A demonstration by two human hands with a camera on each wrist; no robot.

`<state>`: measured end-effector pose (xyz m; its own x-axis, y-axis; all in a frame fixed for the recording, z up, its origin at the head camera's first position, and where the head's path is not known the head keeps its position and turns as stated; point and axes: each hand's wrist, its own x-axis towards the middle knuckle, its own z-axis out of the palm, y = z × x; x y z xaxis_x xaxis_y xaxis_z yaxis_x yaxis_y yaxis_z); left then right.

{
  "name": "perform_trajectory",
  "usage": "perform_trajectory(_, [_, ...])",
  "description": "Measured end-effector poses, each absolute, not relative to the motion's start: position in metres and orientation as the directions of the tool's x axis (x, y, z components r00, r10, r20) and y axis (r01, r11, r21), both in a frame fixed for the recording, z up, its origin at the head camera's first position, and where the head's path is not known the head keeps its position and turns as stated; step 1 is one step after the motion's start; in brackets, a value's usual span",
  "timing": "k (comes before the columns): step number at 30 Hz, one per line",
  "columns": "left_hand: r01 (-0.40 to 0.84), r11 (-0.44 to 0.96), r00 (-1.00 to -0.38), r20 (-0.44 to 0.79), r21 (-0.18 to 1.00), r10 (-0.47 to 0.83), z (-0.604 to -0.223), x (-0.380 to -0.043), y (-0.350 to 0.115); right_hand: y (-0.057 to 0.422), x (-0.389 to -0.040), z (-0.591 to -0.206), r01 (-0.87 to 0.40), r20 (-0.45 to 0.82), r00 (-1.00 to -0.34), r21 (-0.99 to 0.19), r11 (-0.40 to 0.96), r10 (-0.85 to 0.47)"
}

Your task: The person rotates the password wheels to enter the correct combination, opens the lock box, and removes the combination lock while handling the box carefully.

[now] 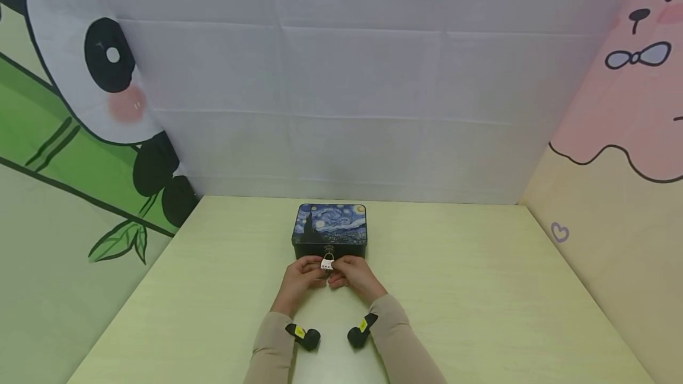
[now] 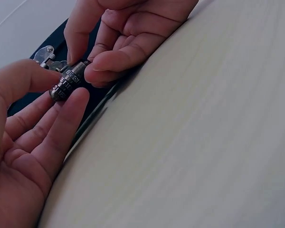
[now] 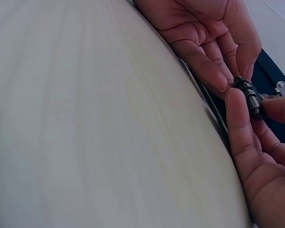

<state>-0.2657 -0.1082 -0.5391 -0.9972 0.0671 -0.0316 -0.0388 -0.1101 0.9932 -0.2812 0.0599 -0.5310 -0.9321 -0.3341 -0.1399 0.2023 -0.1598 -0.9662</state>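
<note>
A tin box (image 1: 331, 227) with a swirling blue night-sky picture on its lid stands closed in the head view. From its front latch (image 2: 45, 56) hangs a small combination padlock (image 2: 69, 80), its number dials facing the person. The left hand (image 1: 301, 280) pinches one end of the padlock between thumb and fingers. At the other end, the right hand (image 1: 358, 277) holds it the same way, as the right wrist view shows with the padlock (image 3: 249, 97) between the fingertips. Both hands stay low in front of the box, partly hiding its front wall.
The box stands near the back of a pale wooden table (image 1: 469, 289). Behind it hangs a creased white sheet (image 1: 352, 76). Cartoon-printed panels flank the table, with a panda (image 1: 69, 52) on the left and a pink figure (image 1: 635, 111) on the right.
</note>
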Motion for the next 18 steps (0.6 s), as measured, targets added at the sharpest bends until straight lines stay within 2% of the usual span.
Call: perform_trajectory(18, [-0.024, -0.114, -0.999, -0.019, 0.993, 0.049, -0.5398, -0.2655, -0.1068, 0.0600, -0.2806, -0.5305, 0.194, -0.132, -0.932, -0.969, -0.156, -0.337])
